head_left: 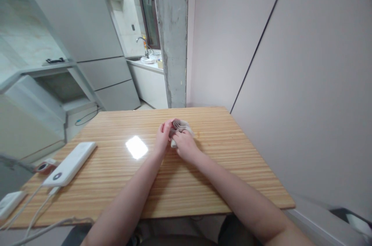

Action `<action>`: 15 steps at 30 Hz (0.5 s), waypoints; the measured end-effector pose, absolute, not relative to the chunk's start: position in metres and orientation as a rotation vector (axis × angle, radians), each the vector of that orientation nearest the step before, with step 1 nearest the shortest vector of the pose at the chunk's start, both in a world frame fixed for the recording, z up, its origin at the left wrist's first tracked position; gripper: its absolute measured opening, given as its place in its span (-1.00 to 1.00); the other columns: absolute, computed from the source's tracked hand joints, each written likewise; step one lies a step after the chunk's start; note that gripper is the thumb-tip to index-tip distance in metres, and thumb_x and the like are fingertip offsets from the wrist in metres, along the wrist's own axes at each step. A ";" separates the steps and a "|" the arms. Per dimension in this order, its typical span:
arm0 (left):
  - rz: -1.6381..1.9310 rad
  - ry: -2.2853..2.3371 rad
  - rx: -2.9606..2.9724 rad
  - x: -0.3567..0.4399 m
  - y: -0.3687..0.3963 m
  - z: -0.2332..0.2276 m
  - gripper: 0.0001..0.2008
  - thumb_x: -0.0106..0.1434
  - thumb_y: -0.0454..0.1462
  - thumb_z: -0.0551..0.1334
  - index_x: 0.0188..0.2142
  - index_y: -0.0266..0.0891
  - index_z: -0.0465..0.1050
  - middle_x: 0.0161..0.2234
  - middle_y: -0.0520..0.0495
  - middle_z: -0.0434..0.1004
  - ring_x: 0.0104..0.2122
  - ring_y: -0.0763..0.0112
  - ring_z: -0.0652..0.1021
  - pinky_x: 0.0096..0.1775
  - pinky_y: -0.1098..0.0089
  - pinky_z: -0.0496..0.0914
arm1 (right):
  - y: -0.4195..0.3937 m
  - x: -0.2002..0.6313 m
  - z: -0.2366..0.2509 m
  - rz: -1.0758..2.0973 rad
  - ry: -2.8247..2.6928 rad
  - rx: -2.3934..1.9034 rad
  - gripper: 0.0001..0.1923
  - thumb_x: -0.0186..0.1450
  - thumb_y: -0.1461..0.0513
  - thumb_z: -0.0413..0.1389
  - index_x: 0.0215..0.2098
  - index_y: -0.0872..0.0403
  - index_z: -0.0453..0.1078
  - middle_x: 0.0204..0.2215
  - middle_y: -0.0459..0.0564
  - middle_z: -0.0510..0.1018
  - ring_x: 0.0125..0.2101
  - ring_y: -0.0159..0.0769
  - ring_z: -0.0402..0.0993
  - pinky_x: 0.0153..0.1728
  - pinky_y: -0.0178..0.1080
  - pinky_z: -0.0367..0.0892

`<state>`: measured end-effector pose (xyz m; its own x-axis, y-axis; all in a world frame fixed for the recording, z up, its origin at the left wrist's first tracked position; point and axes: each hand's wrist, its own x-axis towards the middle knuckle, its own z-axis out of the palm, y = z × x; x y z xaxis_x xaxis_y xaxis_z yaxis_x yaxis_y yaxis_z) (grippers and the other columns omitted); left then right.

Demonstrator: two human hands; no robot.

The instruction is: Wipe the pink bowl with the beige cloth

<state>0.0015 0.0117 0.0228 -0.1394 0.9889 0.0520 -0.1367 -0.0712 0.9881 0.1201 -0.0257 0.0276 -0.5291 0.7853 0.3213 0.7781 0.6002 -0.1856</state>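
Observation:
Both my hands meet over the middle of a wooden table [232, 168]. Between them is a small bundled piece of whitish fabric [182, 125] with a reddish edge, resting on or just above the tabletop. My left hand [162, 137] pinches its left side with the fingertips. My right hand [184, 147] closes over its near side and hides the lower part of the bundle. What the fabric is exactly cannot be made out.
A white power bank [71, 163] with cables lies at the table's left edge, beside a small red-and-white object [45, 166]. A white adapter [10, 203] sits at the near left corner. A wall runs along the right; fridge and sink stand behind.

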 end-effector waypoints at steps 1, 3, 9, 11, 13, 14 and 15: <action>1.492 1.218 1.084 0.006 0.010 0.021 -0.54 0.16 0.07 0.23 -0.17 -0.27 0.47 -0.24 -0.13 0.55 -0.26 0.32 0.53 -0.25 0.38 0.43 | -0.028 0.116 0.027 0.070 -2.385 -1.265 -0.69 0.18 0.40 0.04 -0.10 0.18 0.41 -0.11 0.16 0.55 -0.07 -0.14 0.43 0.01 -0.10 0.21; 1.588 1.244 1.091 0.013 0.006 0.020 -0.56 0.18 0.06 0.22 -0.16 -0.25 0.43 -0.20 -0.12 0.53 -0.19 0.31 0.53 -0.12 0.34 0.40 | -0.032 0.110 0.028 0.168 -2.245 -1.241 -0.61 0.18 0.41 0.03 -0.02 0.17 0.37 -0.04 0.14 0.53 0.00 -0.16 0.40 0.08 -0.10 0.17; 1.634 1.171 1.057 0.011 0.002 0.025 -0.53 0.15 0.02 0.28 -0.07 -0.21 0.36 -0.11 -0.15 0.51 -0.05 0.23 0.51 0.01 0.29 0.35 | -0.024 0.125 0.032 0.215 -2.216 -1.048 -0.53 0.25 0.34 0.02 0.14 0.12 0.28 0.08 0.15 0.46 0.10 -0.15 0.34 0.13 -0.07 0.18; 1.627 1.121 1.035 0.009 0.003 0.027 -0.53 0.17 0.01 0.27 -0.04 -0.20 0.35 -0.10 -0.16 0.52 -0.03 0.22 0.50 0.00 0.28 0.36 | -0.019 0.133 0.032 0.098 -2.280 -1.025 -0.48 0.25 0.25 0.11 0.18 0.15 0.25 0.14 0.21 0.40 0.14 -0.09 0.28 0.17 -0.02 0.13; 1.616 1.088 1.020 0.009 0.003 0.028 -0.53 0.18 0.01 0.25 -0.01 -0.20 0.35 -0.08 -0.17 0.52 -0.01 0.23 0.50 0.00 0.28 0.38 | -0.017 0.135 0.031 -0.015 -2.324 -1.096 -0.50 0.24 0.25 0.13 0.14 0.20 0.28 0.13 0.26 0.40 0.14 -0.06 0.28 0.19 0.00 0.09; 1.600 1.077 1.019 0.010 0.002 0.029 -0.52 0.19 0.02 0.23 -0.01 -0.20 0.35 -0.07 -0.17 0.52 0.00 0.23 0.50 0.00 0.29 0.38 | -0.017 0.133 0.031 -0.049 -2.342 -1.142 -0.56 0.25 0.29 0.09 0.10 0.21 0.31 0.09 0.26 0.43 0.10 -0.07 0.31 0.18 -0.02 0.10; 1.581 1.064 1.019 0.012 0.001 0.030 -0.52 0.20 0.03 0.21 0.00 -0.21 0.35 -0.05 -0.18 0.52 0.01 0.24 0.50 0.00 0.29 0.38 | -0.018 0.130 0.031 -0.062 -2.363 -1.179 -0.62 0.26 0.33 0.06 0.05 0.21 0.35 0.03 0.24 0.47 0.05 -0.09 0.36 0.15 -0.05 0.13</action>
